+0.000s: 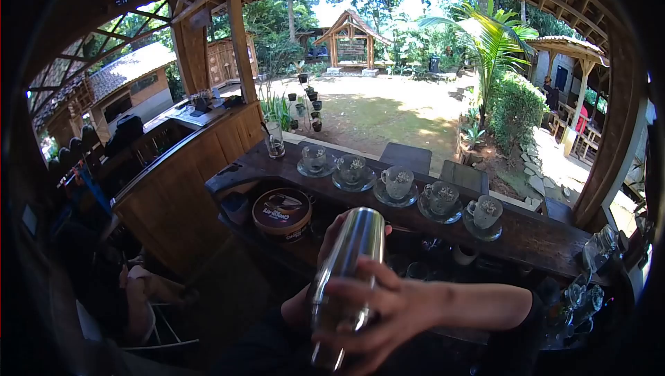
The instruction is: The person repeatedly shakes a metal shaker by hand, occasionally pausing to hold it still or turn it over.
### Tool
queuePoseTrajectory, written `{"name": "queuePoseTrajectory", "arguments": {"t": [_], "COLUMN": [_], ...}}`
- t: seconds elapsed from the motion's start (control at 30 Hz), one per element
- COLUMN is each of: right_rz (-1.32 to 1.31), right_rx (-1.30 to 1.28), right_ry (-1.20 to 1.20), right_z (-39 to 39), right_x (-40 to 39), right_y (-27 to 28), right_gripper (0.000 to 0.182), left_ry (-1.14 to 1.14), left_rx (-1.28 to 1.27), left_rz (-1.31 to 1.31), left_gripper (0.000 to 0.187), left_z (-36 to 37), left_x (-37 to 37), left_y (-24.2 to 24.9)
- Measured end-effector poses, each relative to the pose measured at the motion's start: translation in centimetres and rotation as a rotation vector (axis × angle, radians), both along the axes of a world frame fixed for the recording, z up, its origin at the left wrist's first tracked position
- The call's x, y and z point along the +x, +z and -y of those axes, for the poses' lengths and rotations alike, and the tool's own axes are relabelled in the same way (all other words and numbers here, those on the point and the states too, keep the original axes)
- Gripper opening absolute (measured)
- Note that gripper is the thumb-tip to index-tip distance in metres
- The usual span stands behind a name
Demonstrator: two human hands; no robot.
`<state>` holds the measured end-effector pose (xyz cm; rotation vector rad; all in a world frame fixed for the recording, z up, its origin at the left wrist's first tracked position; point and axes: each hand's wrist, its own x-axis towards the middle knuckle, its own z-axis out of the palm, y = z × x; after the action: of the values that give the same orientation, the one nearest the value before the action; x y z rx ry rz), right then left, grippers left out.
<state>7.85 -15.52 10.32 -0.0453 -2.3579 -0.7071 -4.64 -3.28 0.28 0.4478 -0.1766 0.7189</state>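
A shiny metal shaker (361,239) is tilted in front of me, between my two hands. My right hand (377,307) wraps round its lower part, slightly blurred. My left hand (331,239) lies behind the shaker at its far side, its fingers partly hidden by the metal. Beyond the shaker, several glass cups on saucers stand in a row on the dark wooden counter (533,244); among them are a cup at the left (314,159), one in the middle (397,182) and one at the right (485,211). Pale bits show in several of them.
A round chocolate tub (282,213) sits on the lower shelf at the left. A glass jar (275,146) stands at the counter's left end, more glassware (582,303) at the right. A seated person (138,286) is at the lower left. Stools (407,157) stand beyond the counter.
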Motion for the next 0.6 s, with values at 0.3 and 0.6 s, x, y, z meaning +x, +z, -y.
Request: {"name": "queuePoseTrajectory", "arguments": {"t": [0.3, 0.6], "right_rz": [-0.001, -0.25], "right_rx": [-0.047, -0.521], "right_ry": [0.118, 0.011], "right_z": [-1.8, -8.6], "right_x": [0.0, 2.3], "right_y": [0.2, -1.6], "right_gripper": [0.061, 0.06], "left_ry": [-0.052, 0.324], "left_rx": [-0.206, 0.104], "left_rz": [0.075, -0.158], "left_gripper": [0.044, 0.035], "left_z": [2.8, -2.1], "left_x": [-1.2, 1.9], "left_y": [3.1, -1.7]}}
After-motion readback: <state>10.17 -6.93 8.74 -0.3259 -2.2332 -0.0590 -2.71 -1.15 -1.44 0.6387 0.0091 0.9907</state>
